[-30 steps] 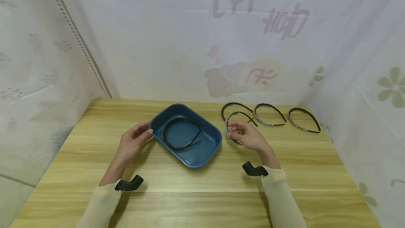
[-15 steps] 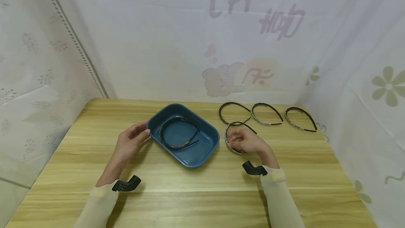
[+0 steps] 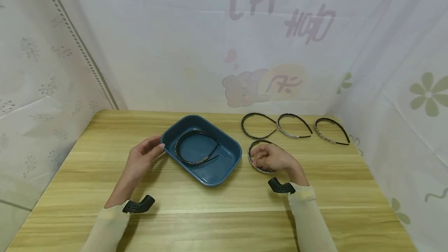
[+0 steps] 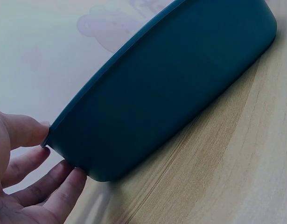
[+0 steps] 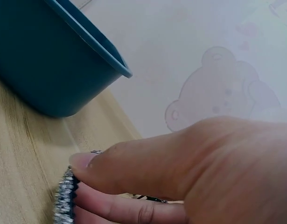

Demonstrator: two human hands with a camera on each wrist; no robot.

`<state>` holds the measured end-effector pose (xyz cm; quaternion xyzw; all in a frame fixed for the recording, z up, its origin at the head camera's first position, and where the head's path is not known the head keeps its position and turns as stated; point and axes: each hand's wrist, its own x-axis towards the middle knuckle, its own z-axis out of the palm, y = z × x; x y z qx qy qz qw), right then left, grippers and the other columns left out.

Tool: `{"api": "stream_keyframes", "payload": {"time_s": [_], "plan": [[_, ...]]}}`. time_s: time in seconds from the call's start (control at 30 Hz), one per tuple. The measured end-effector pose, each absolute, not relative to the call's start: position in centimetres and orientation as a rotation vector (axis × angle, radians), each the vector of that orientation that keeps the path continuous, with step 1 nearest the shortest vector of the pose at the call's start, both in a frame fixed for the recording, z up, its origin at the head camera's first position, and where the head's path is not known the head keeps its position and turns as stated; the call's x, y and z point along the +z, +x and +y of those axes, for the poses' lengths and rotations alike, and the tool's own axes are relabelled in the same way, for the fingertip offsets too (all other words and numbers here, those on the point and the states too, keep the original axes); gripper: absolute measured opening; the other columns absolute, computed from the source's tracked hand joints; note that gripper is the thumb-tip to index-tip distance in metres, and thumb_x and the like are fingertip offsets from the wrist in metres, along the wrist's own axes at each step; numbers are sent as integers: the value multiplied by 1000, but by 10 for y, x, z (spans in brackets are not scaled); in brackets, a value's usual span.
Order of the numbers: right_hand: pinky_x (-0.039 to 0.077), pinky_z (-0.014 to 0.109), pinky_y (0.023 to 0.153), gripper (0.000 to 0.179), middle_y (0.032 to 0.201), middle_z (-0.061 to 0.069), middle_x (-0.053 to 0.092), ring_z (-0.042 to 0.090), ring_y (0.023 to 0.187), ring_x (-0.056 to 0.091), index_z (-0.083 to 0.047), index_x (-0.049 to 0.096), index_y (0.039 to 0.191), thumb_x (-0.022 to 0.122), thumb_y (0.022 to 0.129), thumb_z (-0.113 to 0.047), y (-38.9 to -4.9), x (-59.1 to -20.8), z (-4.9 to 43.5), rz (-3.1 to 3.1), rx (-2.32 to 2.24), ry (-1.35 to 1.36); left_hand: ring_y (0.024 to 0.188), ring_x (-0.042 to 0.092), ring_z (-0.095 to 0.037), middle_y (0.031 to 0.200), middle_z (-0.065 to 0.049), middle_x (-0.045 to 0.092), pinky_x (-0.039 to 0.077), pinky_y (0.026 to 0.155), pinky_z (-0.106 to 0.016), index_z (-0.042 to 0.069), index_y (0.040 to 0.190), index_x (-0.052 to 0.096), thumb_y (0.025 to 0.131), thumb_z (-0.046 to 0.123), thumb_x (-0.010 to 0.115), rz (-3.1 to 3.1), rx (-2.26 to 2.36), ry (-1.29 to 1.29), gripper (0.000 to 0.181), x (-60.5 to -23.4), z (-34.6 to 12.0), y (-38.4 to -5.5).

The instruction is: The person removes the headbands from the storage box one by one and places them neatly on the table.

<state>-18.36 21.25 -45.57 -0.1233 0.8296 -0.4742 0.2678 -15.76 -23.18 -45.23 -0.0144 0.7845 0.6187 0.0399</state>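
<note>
My left hand [image 3: 140, 159] grips the left end of a blue plastic tray [image 3: 212, 172]. In the left wrist view the thumb lies on the rim, with fingers below it against the wall. A dark headband [image 3: 191, 163] with a sparkly band lies inside the tray. To the tray's right, my right hand [image 3: 274, 158] pinches a silver rhinestone headband [image 5: 64, 200] between thumb and fingers. The teeth on its inner side show in the right wrist view. The hand covers part of this headband, which appears low over the wooden table.
Three more headbands lie in a row at the back right: a black one [image 3: 242, 128], a silver-trimmed one [image 3: 286, 132] and another with a glittery side [image 3: 322, 137]. A patterned cloth [image 3: 175, 49] hangs behind the wooden table [image 3: 210, 228].
The headband in my right hand has come down and toward me, away from the black one at the back. My left hand keeps its grip on the tray.
</note>
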Motion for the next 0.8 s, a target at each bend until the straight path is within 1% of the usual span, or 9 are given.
{"api": "stream_keyframes", "payload": {"time_s": [0.1, 0.2, 0.43, 0.6, 0.8], "plan": [[61, 32, 76, 37, 107, 20, 75, 21, 90, 72, 6, 57, 132, 64, 98, -5, -183, -454, 213, 2220, -1294, -329, 111, 59, 9, 145, -17, 54, 50, 93, -6, 7, 152, 48, 104, 33, 62, 2404, 1893, -46, 57, -452, -232, -158], [62, 35, 80, 41, 111, 23, 74, 23, 93, 73, 7, 55, 135, 62, 96, -4, -182, -452, 214, 2190, -1323, -325, 111, 59, 9, 145, -17, 54, 50, 93, -6, 7, 151, 48, 104, 33, 63, 2406, 1892, -52, 56, -453, -232, -158], [62, 36, 84, 41, 117, 20, 72, 25, 99, 72, 1, 59, 136, 69, 98, -14, -183, -451, 217, 2250, -1307, -398, 111, 59, 9, 144, -15, 56, 50, 93, -6, 8, 152, 48, 103, 34, 63, 2407, 1885, -53, 57, -454, -232, -159], [63, 41, 89, 44, 124, 22, 70, 30, 106, 71, 0, 56, 141, 67, 100, -15, -184, -448, 218, 2249, -1366, -417, 111, 59, 8, 143, -15, 56, 50, 93, -6, 8, 152, 48, 103, 34, 63, 2406, 1892, -53, 57, -455, -232, -159], [60, 41, 93, 53, 130, 15, 67, 28, 114, 67, -4, 52, 146, 68, 101, -26, -185, -445, 215, 2305, -1418, -413, 110, 60, 8, 139, -10, 59, 51, 93, -7, 7, 150, 50, 103, 34, 63, 2411, 1900, -51, 56, -455, -233, -158]]}}
